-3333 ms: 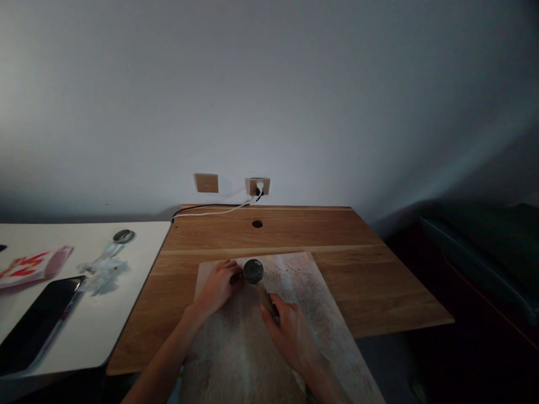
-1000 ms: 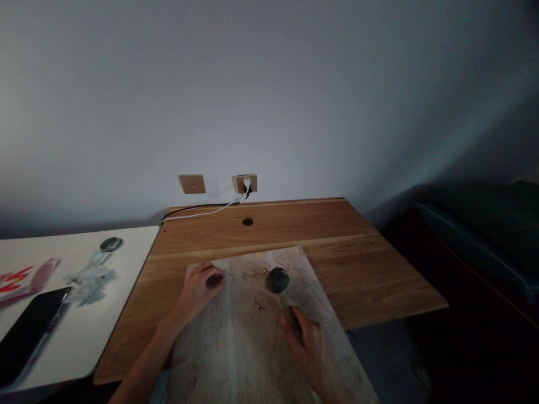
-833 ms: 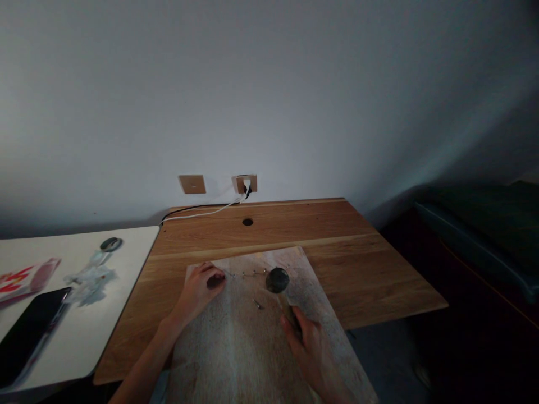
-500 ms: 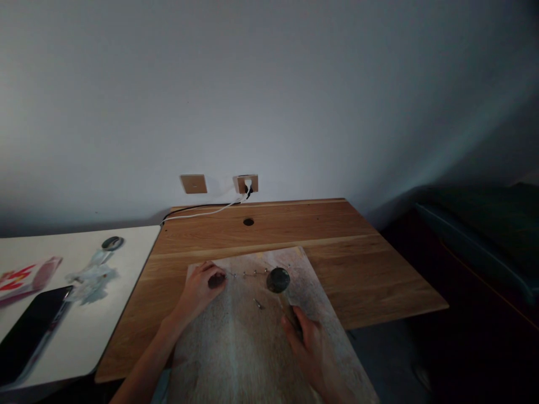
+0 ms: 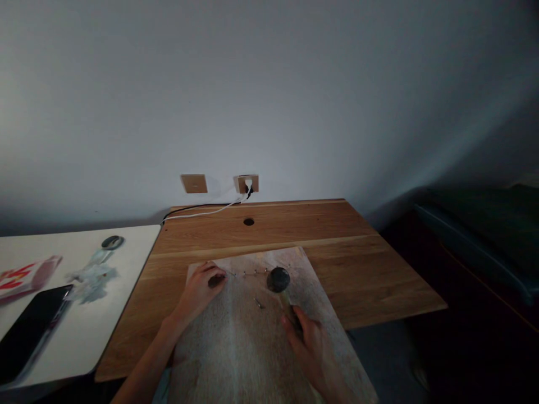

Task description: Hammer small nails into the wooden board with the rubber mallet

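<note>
My right hand (image 5: 309, 342) is wrapped round the handle of a mallet (image 5: 278, 279) with a dark round head, held over the right part of a worn wooden board (image 5: 236, 342). At the board's far left, my left hand (image 5: 204, 286) is pinched at the fingertips, apparently on a small nail (image 5: 226, 274), largely hidden by the fingers. Several upright nails (image 5: 245, 274) stand in a row between that hand and the mallet head. Nearer me, a few loose nails (image 5: 258, 303) lie on the board.
The board rests on a wooden desk (image 5: 337, 241) with a round cable hole (image 5: 249, 221). Cables run to a wall socket (image 5: 248, 184). On a white table (image 5: 109, 320) to the left are a phone (image 5: 33, 331), a red-and-white packet (image 5: 27, 278) and a crumpled plastic bag (image 5: 92, 280).
The mallet head has shifted very slightly. Both hands otherwise keep their places and grips.
</note>
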A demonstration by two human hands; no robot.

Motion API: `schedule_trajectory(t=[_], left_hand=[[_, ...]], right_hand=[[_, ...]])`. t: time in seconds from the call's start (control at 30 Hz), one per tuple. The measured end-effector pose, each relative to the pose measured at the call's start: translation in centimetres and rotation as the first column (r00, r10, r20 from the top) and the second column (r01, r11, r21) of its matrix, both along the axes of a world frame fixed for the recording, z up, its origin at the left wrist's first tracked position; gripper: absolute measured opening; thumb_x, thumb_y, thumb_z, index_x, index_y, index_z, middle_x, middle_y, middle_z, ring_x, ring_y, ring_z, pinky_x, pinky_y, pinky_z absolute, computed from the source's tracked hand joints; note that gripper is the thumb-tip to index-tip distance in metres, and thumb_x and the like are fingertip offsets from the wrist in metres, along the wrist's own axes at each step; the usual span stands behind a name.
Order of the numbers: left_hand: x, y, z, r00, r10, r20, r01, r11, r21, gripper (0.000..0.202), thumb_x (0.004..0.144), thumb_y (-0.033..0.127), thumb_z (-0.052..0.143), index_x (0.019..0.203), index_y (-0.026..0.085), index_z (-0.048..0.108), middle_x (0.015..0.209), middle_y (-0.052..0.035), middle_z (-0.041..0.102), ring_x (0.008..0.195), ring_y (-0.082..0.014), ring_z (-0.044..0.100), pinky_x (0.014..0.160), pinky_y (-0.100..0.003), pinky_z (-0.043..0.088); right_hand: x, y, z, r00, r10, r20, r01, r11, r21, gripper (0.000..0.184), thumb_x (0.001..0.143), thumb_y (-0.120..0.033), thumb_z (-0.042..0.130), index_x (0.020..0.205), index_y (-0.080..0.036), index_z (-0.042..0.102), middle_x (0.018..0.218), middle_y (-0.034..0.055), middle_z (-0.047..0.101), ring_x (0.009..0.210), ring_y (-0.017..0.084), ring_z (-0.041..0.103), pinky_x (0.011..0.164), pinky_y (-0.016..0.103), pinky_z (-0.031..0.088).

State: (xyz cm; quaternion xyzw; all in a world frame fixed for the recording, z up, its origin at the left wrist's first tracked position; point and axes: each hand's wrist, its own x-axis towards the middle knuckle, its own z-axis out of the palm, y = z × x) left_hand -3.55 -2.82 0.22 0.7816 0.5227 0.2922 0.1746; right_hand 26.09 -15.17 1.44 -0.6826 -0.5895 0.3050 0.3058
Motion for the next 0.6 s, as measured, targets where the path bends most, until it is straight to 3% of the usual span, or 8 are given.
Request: schedule_trajectory(t=[0.17,0.27,0.43,0.6], left_hand=[[0.1,-0.2,0.1,0.999,0.034,0.01,-0.033,0.999,-0.029,0.01,0.084,0.022,0.065,0.089,0.024,0.074,0.092,-0.0025,0.07,0.088,-0.0198,0.066,0.086,-0.034,0.053],[0.2,-0.2,0.4,0.999,0.046,0.005,-0.046,0.998,-0.052,0.007,0.085,0.025,0.066,0.085,0.023,0.073,0.089,-0.0025,0.07,0.086,-0.0201,0.066,0.084,-0.034,0.054],[0.3,-0.2,0.5,1.0,0.006,-0.005,-0.006,1.0,-0.024,0.013,0.085,0.019,0.062,0.087,0.023,0.074,0.093,-0.0039,0.072,0.094,-0.0227,0.067,0.089,-0.037,0.053],[0.4,-0.4,0.3,0.997,0.071,0.006,-0.071,0.997,-0.026,0.013,0.084,0.019,0.064,0.092,0.022,0.073,0.098,-0.0058,0.071,0.095,-0.0247,0.067,0.089,-0.038,0.053]], right_hand=[[-0.1,0.1,0.2,1.0,0.014,-0.015,-0.013,0.999,0.04,0.051,0.095,-0.058,0.046,0.104,-0.016,0.073,0.076,0.0105,0.076,0.069,0.024,0.072,0.062,0.03,0.051],[-0.9,0.5,1.5,0.998,0.06,-0.028,-0.059,0.997,0.058,0.047,0.094,-0.055,0.048,0.099,-0.016,0.073,0.071,0.009,0.074,0.063,0.024,0.069,0.058,0.03,0.048],[-3.7,2.0,4.2,0.976,0.218,0.004,-0.218,0.976,-0.019,0.033,0.097,-0.043,0.046,0.088,-0.019,0.067,0.064,0.0022,0.067,0.056,0.018,0.062,0.053,0.027,0.037],[-6.4,3.6,4.5,0.953,0.293,0.08,-0.295,0.956,0.003,0.025,0.097,-0.033,0.048,0.092,-0.018,0.067,0.066,0.0019,0.066,0.06,0.018,0.063,0.058,0.026,0.037]])
